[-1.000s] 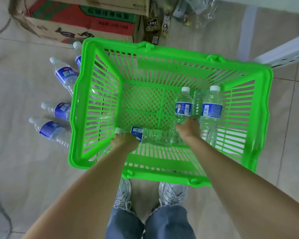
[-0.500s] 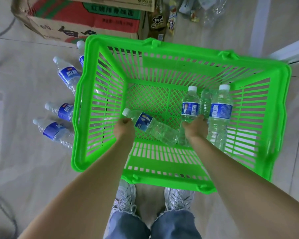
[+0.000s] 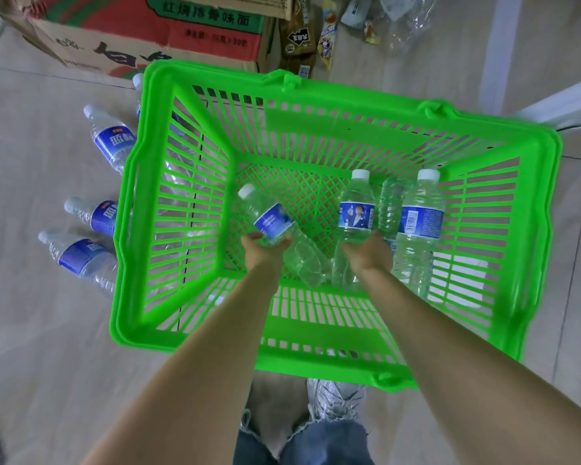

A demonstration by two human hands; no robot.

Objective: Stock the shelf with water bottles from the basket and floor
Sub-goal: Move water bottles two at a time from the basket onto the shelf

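Both my arms reach down into a bright green plastic basket [image 3: 319, 360] on the floor. My left hand [image 3: 264, 251] grips a clear water bottle [image 3: 275, 226] with a blue label, tilted with its white cap up to the left. My right hand [image 3: 369, 255] holds a second bottle [image 3: 356, 209] standing upright beside it. More bottles [image 3: 420, 226] stand in the basket just right of that hand. Several blue-labelled bottles lie on the floor left of the basket [image 3: 113, 142], [image 3: 96, 216], [image 3: 78, 260].
A red and green cardboard carton [image 3: 168, 31] sits beyond the basket, with snack packets [image 3: 299, 41] and wrappers next to it. A white shelf edge [image 3: 564, 105] shows at the far right. My shoes [image 3: 336, 399] stand just below the basket's near rim.
My left hand has lifted its bottle from lying flat on the basket floor to a steep tilt, cap rising. My right hand has stayed on the upright bottle.
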